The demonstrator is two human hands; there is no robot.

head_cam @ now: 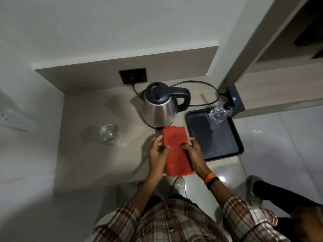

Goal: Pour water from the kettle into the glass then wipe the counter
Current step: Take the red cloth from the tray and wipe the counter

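Smooth beige counter (90, 109); folded red cloth (175, 152) between both hands.

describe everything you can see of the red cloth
The red cloth is a soft, matte rectangle, apparently folded into a long strip, with a slightly frayed near edge. It is held above the counter, running from just in front of the kettle back toward the person. The left hand pinches its left edge and the right hand its right edge, thumbs on top.
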